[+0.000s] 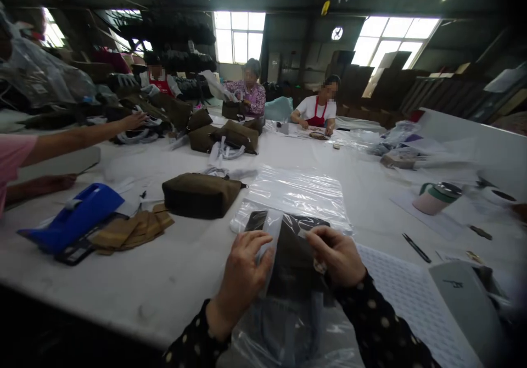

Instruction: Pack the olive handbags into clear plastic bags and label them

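In front of me lies a dark brown bag (290, 263) inside a clear plastic bag (288, 329), with a pale strip running along its left side. My left hand (245, 266) rests on the left side of the plastic, its thumb and fingers apart. At the right side, my right hand (340, 252) is closed in a pinch on a small pale piece (303, 233), too small to identify, over the bag. Just beyond lies a stack of clear plastic bags (296, 189). A brown-green bag (201, 195) stands to the left of the stack.
At left are a blue tape dispenser (82, 214), brown paper pieces (134, 230) and a co-worker's reaching arm (86, 134). Rightward lie a printed label sheet (405, 296), black tweezers (416, 248), a cup (436, 198) and a grey device (465, 302). Several people work across the table.
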### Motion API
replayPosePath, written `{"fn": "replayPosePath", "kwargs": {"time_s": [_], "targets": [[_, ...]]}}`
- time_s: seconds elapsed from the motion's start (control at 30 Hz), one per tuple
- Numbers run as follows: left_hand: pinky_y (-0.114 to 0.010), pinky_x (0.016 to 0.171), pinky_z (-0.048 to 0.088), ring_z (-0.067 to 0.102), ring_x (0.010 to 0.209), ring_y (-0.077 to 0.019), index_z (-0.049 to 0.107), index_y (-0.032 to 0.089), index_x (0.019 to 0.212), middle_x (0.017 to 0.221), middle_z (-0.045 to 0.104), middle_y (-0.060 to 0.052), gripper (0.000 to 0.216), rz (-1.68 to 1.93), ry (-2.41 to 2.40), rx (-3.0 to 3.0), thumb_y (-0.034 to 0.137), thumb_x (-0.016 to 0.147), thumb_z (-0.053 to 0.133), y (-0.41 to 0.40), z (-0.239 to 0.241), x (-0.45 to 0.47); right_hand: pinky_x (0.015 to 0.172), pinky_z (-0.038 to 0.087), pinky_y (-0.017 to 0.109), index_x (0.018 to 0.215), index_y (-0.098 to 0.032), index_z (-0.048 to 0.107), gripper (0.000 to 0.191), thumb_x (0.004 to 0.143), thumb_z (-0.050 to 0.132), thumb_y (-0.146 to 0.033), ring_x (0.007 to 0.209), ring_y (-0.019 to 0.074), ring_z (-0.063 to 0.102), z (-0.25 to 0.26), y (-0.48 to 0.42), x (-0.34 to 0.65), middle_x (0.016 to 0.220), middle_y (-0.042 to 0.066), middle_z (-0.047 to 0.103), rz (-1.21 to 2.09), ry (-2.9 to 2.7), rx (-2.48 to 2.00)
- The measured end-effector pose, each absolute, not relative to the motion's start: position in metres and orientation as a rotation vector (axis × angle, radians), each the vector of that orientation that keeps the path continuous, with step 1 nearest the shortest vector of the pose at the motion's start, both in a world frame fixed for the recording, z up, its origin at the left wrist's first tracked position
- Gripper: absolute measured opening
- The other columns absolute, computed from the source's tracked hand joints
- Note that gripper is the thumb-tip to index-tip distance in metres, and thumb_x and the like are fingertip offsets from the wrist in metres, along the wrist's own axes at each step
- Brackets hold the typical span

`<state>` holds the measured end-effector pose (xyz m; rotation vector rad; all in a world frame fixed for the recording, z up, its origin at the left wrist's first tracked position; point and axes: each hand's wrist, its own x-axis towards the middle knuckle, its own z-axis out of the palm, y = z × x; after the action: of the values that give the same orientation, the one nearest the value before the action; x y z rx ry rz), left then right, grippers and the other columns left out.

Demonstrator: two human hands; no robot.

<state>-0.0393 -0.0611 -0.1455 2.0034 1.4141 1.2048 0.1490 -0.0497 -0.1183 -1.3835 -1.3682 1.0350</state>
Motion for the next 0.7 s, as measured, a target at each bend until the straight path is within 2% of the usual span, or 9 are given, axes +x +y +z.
{"fn": "replayPosePath", "kwargs": {"time_s": [0.07,0.2,0.37,0.7], "targets": [[-0.044,0.093,0.038,0.049,0.103,-0.0235,0.060,0.020,0.107,0.109,0.060,-0.008,0.025,1.152,1.494,2.179,0.027,0.085,0.049,-0.047,-0.158,-0.048,0.037,0.025,0.020,0.070,-0.016,0.055,0.036,0.067,0.060,-0.052,0.037,0.0056,0.031,-0.126,-0.017,0.133,0.043,-0.007,0.039,1.267,-1.275,-1.399],[-0.045,0.091,0.038,0.047,0.107,-0.0258,0.055,0.020,0.115,0.118,0.057,-0.007,0.032,0.916,1.527,2.295,0.026,0.083,0.052,-0.034,-0.179,-0.050,0.041,0.027,0.019,0.063,-0.016,0.054,0.032,0.059,0.060,-0.048,0.042,0.0045,0.032,-0.150,0.034,0.097,0.046,-0.007,0.042,1.399,-1.342,-1.459],[-0.046,0.092,0.036,0.045,0.110,-0.0281,0.051,0.020,0.120,0.123,0.055,-0.007,0.039,0.883,1.534,2.274,0.028,0.082,0.054,-0.036,-0.191,-0.046,0.043,0.029,0.020,0.055,-0.015,0.058,0.019,0.057,0.062,-0.033,0.043,0.0054,0.036,-0.179,0.064,0.085,0.044,-0.005,0.045,1.367,-1.464,-1.680],[-0.045,0.094,0.033,0.043,0.112,-0.0275,0.052,0.022,0.119,0.122,0.056,-0.005,0.036,0.883,1.463,2.261,0.032,0.085,0.050,-0.027,-0.196,-0.056,0.043,0.034,0.021,0.059,-0.013,0.066,0.012,0.061,0.063,-0.025,0.044,0.0077,0.043,-0.185,0.085,0.081,0.045,-0.002,0.051,1.158,-1.634,-2.038]]}}
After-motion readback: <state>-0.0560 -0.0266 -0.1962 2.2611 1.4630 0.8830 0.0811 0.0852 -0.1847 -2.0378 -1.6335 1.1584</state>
